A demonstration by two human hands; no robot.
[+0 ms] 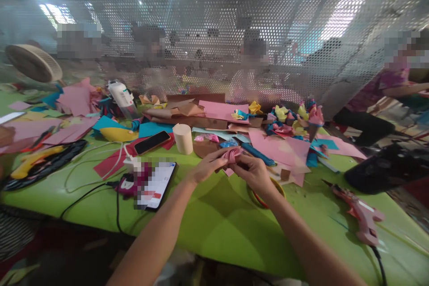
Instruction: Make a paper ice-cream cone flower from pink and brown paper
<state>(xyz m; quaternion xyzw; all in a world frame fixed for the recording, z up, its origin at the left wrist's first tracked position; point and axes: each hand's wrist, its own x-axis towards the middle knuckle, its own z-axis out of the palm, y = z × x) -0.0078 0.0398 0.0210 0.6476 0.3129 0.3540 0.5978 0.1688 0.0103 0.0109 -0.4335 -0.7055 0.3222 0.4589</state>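
Between my two hands, above the green table (pixel 214 223), is a pink paper flower (pixel 232 155) with curled, layered folds. My left hand (pixel 208 165) grips it from the left, fingers closed on its edge. From the right, my right hand (pixel 254 170) pinches the same flower, its thumb and fingers bent around the lower side. Beneath my right wrist lies a roll of tape (pixel 281 186), yellow and red, partly covered by the forearm. Just behind the hands are a small blue plastic bundle (pixel 229 143) and a dark blue rolled piece (pixel 258 154).
A pink glue gun (pixel 363 219) lies at right, its cord off the front edge. At left are a lit phone (pixel 161 187), a power strip (pixel 129 185) with cables and a dark phone (pixel 152 142). A cream cylinder (pixel 183 138) stands behind. Pink paper sheets (pixel 281 149) cover the back.
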